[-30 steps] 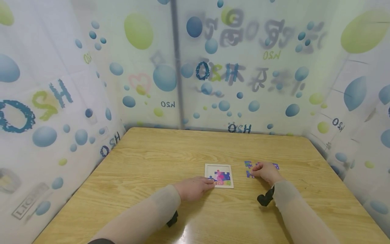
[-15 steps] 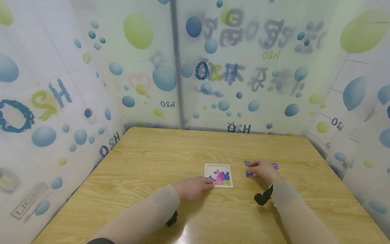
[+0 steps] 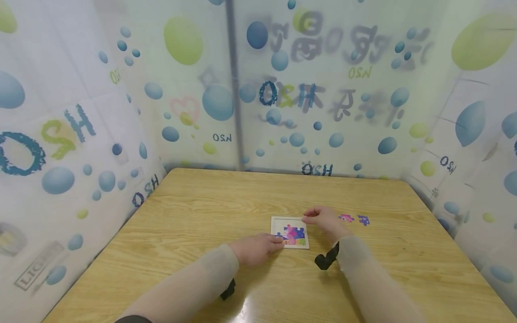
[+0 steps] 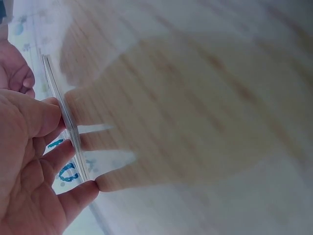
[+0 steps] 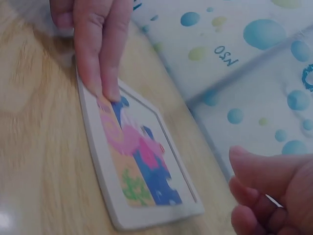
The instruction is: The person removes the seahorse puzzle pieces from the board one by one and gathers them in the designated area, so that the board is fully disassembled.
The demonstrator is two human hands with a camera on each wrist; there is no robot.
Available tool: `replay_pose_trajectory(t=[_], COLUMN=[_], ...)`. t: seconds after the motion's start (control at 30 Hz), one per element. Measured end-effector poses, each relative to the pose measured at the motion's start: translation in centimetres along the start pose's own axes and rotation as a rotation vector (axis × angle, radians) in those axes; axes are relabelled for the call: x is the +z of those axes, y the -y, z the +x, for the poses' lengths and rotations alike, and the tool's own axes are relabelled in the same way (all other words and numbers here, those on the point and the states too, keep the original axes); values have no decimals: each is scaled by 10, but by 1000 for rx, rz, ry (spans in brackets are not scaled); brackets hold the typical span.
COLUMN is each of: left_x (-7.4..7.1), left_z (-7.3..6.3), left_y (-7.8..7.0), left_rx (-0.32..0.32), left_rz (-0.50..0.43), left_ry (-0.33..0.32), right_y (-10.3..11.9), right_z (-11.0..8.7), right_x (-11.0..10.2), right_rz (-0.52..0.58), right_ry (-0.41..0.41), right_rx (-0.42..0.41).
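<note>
A white puzzle frame [image 3: 276, 228] lies on the table, partly filled with joined pieces showing a pink seahorse on blue; its upper part is bare. My left hand [image 3: 258, 249] rests at its lower left corner, two straight fingers [image 5: 113, 73] pressing on the pieces in the right wrist view. At the frame's upper right corner, my right hand [image 3: 325, 222] pinches thumb and fingertips together round a puzzle piece that is almost wholly hidden. Right of this hand lie a pink loose piece [image 3: 345, 218] and a blue piece [image 3: 364, 220]. Anything beneath the hand is hidden.
The wooden table [image 3: 218, 202] extends to patterned curtains [image 3: 194, 148] at the back and sides. A black wrist camera mount [image 3: 326, 259] sticks out below the right wrist, close to the tabletop.
My right hand has moved left from the loose pieces to the frame's upper right corner, uncovering the pink piece. My left hand has stayed on the frame.
</note>
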State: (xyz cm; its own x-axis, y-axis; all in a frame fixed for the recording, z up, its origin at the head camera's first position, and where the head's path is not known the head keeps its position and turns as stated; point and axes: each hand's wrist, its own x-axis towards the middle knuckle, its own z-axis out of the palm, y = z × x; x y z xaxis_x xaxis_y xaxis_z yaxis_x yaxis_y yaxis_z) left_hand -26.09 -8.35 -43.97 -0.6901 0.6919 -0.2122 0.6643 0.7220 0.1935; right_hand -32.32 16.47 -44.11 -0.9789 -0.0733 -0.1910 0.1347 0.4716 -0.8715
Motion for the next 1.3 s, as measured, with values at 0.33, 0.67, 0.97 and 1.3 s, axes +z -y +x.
replay_pose_trajectory(t=[0.33, 0.67, 0.97, 1.3], left_x=[-2, -1, -3, -5], left_z=[0, 1, 2, 5], left_y=[-2, -1, -2, 0], left_rx=[34, 37, 42, 66], left_rz=[61, 67, 68, 67], left_ry=[-14, -13, -15, -25], right_y=[5, -1, 1, 4], right_z=[5, 4, 1, -3], right_x=[31, 47, 46, 45], right_rz=[49, 81, 9, -83], right_ry=[46, 51, 54, 30], right_rx=[-20, -62, -8, 3])
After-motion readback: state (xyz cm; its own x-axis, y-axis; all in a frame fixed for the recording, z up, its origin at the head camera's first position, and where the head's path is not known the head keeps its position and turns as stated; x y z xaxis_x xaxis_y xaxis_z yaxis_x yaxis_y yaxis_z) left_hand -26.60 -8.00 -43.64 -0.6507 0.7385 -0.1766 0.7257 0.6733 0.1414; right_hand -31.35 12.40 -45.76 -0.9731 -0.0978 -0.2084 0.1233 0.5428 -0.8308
